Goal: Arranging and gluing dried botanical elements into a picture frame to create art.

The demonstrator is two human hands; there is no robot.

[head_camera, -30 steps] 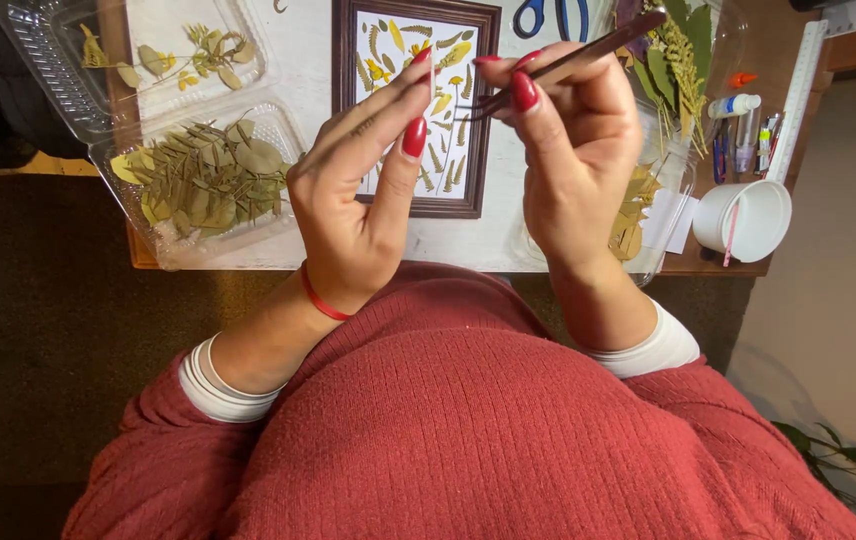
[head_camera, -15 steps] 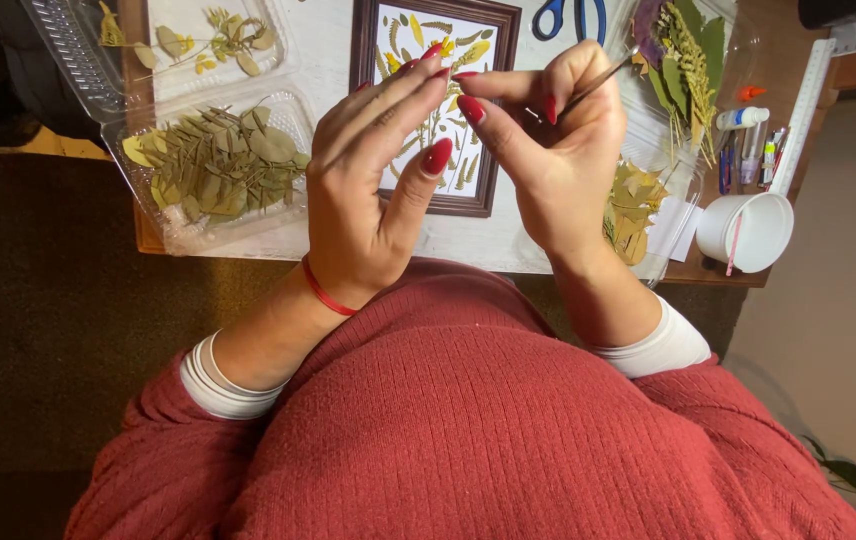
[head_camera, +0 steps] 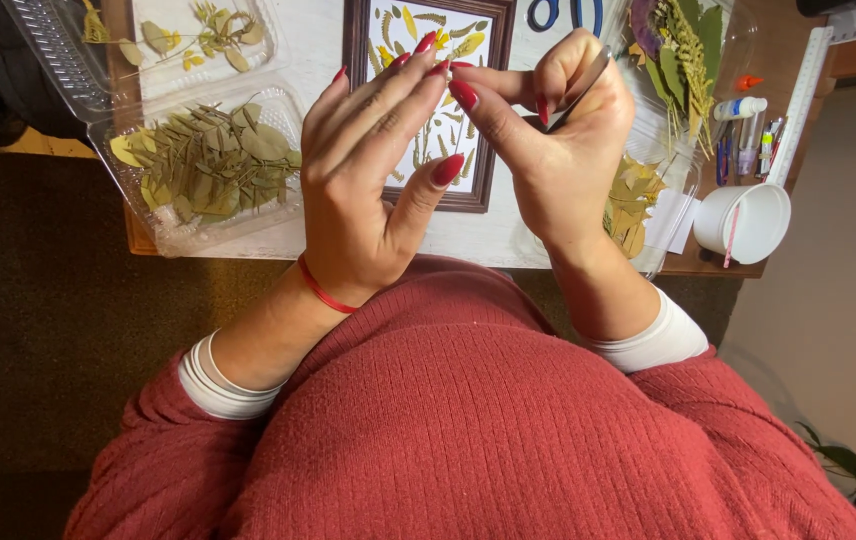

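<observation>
My left hand (head_camera: 373,170) is raised over the table with its fingers held together and stretched toward the right hand, the fingertips meeting over a dark wooden picture frame (head_camera: 481,150). Inside the frame lie pressed yellow and green leaves on white backing. My right hand (head_camera: 558,140) grips thin metal tweezers (head_camera: 580,88), whose handle sticks out up and to the right. Whether something small is pinched between the fingertips is hidden. A red band circles my left wrist.
A clear plastic tray (head_camera: 203,165) of dried green leaves lies left of the frame, with another tray (head_camera: 183,40) behind it. Dried plants in a clear container (head_camera: 673,90), a white cup (head_camera: 745,222), blue scissors (head_camera: 558,12), a ruler (head_camera: 803,90) and small bottles stand at the right.
Both hands have dropped lower and nearer the frame. The tweezers, earlier sticking out long to the upper right, are now mostly tucked inside my right hand.
</observation>
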